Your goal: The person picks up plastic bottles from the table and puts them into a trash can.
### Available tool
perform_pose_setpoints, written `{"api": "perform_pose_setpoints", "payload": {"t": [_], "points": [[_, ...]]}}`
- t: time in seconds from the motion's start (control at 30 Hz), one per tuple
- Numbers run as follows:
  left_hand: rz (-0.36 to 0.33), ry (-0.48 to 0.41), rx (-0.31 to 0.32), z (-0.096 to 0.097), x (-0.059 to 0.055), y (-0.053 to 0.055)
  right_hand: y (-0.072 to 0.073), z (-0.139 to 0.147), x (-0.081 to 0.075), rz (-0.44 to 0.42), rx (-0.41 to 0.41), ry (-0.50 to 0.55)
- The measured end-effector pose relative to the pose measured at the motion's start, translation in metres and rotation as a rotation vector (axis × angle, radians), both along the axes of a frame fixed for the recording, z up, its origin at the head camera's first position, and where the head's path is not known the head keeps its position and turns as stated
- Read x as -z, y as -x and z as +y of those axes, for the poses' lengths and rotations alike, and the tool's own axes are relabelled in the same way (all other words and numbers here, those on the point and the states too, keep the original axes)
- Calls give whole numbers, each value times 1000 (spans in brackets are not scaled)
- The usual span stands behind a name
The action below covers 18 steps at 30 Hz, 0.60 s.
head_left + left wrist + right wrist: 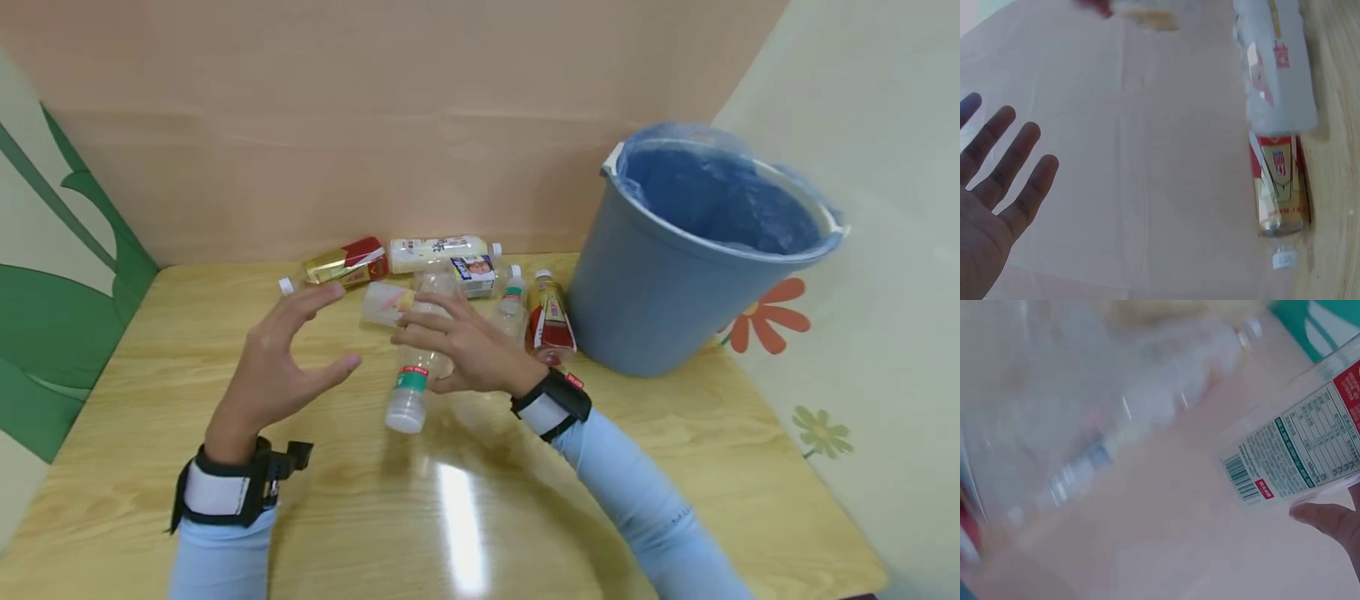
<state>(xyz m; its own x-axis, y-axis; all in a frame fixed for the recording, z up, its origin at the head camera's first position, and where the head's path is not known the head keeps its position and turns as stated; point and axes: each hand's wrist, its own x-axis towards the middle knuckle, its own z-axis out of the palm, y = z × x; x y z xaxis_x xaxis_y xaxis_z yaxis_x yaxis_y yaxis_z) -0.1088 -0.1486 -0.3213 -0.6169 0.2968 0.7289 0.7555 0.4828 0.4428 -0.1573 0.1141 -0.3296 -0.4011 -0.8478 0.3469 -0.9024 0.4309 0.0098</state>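
Note:
My right hand (468, 346) holds a clear plastic bottle (412, 380) with a white cap and a red-and-green label, its cap end toward me. In the right wrist view, the thumb (1329, 519) lies against the labelled side of this bottle (1297, 450). To its left, my left hand (273, 362) is raised above the table, thumb and fingers spread apart and nothing between them. Behind the hands lie a red-and-gold bottle (345, 263), a white-labelled bottle (435, 252) and a translucent white bottle (386, 304), partly hidden by the right hand.
A blue-grey bucket (637, 275) lined with a clear bag stands at the right of the wooden table (337, 517). Beside it are another red-and-gold bottle (551, 312) and a clear green-labelled bottle (512, 308). A bottle with a blue-and-white label (474, 275) lies near the back wall.

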Motion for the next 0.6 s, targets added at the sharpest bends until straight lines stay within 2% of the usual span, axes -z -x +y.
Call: {"api": "perform_pose_setpoints", "payload": {"t": [0.13,0.3,0.47,0.6], "points": [[-4,3,68,13,2,-3,3,19,-42,75,-16,80],[-37,59,138,35,7,-7,4,51,-90,131,-10,151],[-68,101,184,50,13,-9,-1,87,-130,215,70,194],[-106,126,211,57,17,-11,-8,116,-153,262,148,262]]}}
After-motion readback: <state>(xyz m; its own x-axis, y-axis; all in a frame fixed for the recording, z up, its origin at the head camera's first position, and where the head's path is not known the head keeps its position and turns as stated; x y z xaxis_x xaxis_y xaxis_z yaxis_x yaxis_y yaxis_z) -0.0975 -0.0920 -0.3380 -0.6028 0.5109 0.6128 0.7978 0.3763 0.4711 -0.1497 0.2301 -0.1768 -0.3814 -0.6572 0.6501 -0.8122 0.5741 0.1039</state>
